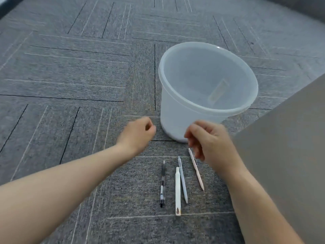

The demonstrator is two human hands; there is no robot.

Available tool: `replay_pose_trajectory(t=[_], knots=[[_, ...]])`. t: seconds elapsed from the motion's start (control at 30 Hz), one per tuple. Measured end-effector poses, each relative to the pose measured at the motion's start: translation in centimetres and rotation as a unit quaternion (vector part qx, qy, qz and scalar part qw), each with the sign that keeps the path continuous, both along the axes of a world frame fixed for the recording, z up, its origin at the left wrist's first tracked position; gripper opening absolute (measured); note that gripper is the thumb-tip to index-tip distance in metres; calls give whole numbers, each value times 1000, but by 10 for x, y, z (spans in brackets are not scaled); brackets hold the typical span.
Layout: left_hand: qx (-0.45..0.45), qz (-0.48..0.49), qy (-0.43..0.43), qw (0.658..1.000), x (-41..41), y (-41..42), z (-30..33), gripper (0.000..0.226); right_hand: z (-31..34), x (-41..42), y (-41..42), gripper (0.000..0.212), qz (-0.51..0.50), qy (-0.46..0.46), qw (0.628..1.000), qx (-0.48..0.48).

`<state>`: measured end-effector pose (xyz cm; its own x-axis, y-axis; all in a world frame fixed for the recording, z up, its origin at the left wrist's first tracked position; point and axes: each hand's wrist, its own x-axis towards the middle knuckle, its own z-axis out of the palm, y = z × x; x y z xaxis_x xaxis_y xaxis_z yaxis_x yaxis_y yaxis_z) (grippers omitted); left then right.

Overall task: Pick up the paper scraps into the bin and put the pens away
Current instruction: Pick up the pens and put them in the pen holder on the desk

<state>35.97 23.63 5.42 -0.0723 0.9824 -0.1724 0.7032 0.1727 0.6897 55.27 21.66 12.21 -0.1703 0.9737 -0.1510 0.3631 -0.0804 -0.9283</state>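
- I see the translucent white bin (207,88) standing upright on the grey carpet (70,76), its mouth tipped slightly toward me by the wide lens; I can make out no scraps through its wall or mouth, only a faint rectangular mark on the inside.
- My left hand (136,132) hovers just left of the bin's base, fingers curled loosely inward; motion blur keeps me from telling whether anything small sits between them.
- My right hand (211,141) hangs in front of the bin's base, fingers bent and pointing down, blurred; I cannot tell if it pinches anything.
- Four pens lie on the carpet below the hands, roughly parallel: a black-and-clear pen (163,184) at left, a white pen (178,191) next, a pale grey pen (182,180) just beside it, and a pinkish pen (197,170) at right, its upper end under my right fingers.
- A plain grey panel (290,147) fills the right edge.
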Motion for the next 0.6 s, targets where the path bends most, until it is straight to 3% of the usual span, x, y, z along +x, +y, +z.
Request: replay_pose_trajectory(t=[0.1, 0.17, 0.23, 0.3, 0.47, 0.6], knots=[[-175, -93, 104, 975, 22, -35, -44, 26, -80, 14, -6, 14, 21, -283, 956, -79], [-215, -97, 134, 962, 45, -51, -61, 58, -117, 22, -7, 34, 8, -403, 907, -119], [-228, -95, 152, 957, 67, -60, -74, 84, -137, 27, -9, 54, -18, -445, 884, -144], [-227, -78, 154, 958, 83, -64, -83, 93, -147, 28, -11, 64, -31, -462, 875, -144], [-189, -23, 157, 969, 100, -68, -97, 86, -160, 24, -3, 70, -35, -486, 862, -143], [-168, -34, 147, 974, 95, -73, -98, 74, -157, 17, 4, 50, -12, -491, 859, -143]])
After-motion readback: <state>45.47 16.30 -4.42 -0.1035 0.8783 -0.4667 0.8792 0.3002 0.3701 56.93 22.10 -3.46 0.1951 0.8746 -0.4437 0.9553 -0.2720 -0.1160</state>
